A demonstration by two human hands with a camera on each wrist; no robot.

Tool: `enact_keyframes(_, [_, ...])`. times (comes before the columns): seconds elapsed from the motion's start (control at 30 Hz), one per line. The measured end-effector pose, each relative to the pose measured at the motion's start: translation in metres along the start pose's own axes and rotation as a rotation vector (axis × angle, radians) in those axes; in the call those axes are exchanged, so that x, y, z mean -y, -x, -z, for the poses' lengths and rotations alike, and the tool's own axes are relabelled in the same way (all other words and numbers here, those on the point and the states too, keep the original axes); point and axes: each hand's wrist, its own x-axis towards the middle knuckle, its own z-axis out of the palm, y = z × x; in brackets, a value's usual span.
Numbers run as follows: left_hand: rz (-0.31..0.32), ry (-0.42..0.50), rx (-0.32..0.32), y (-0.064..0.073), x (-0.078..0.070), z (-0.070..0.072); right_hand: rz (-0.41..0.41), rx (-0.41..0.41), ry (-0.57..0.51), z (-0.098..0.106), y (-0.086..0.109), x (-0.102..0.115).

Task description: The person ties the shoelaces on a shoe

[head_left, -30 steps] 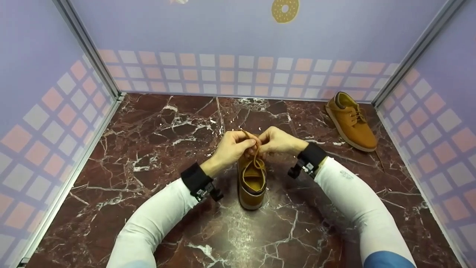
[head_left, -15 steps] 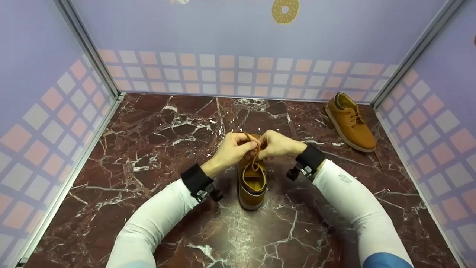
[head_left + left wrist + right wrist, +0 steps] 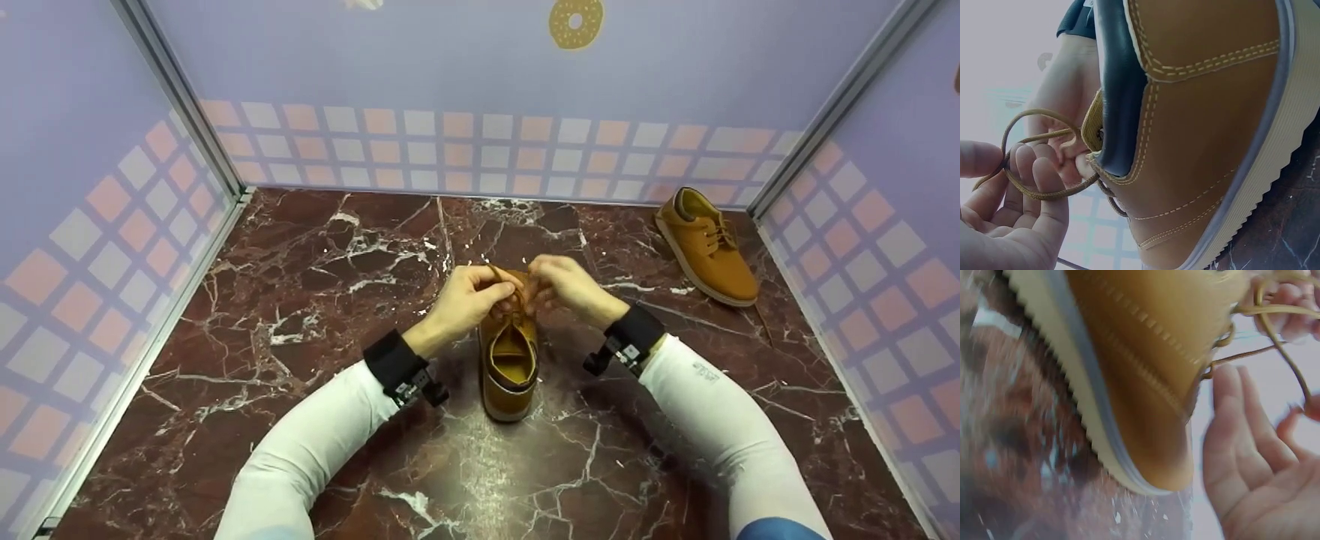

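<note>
The shoe [image 3: 508,397] in front of you sits upright on the table [image 3: 570,480], toe towards twelve o'clock and heel towards six. Your left hand [image 3: 463,301], at eleven o'clock from its collar, pinches the lace [image 3: 1044,196] between thumb and fingers, a loop curving out below the grip. Your right hand [image 3: 568,291], at one o'clock, is blurred from above, but its wrist view shows thumb and index finger seemingly pinching a lace strand, the other fingers stretched out. Expect the lace to be light and limp, apt to slide through a loose pinch, so hold it with your fingertips near the crossing. The shoe looks stiff in the sole, softer in the upper; the heel seems its best steadying hold. The other shoe [image 3: 711,251] sits upright at two o'clock, well apart.
</note>
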Motion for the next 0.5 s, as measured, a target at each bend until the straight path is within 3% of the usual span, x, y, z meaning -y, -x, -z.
enact_keyframes(0.13, [-0.001, 0.027, -0.030, 0.000, 0.000, -0.001, 0.038, -0.118, -0.375, 0.004, 0.003, 0.003])
enact_keyframes(0.23, [-0.005, 0.031, -0.062, -0.001, -0.001, -0.002, 0.092, -0.177, -0.568, 0.005, 0.007, 0.007])
enact_keyframes(0.37, [0.003, 0.054, -0.113, -0.003, -0.002, -0.002, 0.168, -0.249, -0.718, 0.003, 0.015, 0.015])
enact_keyframes(0.5, [0.063, 0.151, -0.147, -0.004, -0.005, 0.000, 0.242, -0.269, -0.786, 0.001, 0.020, 0.024])
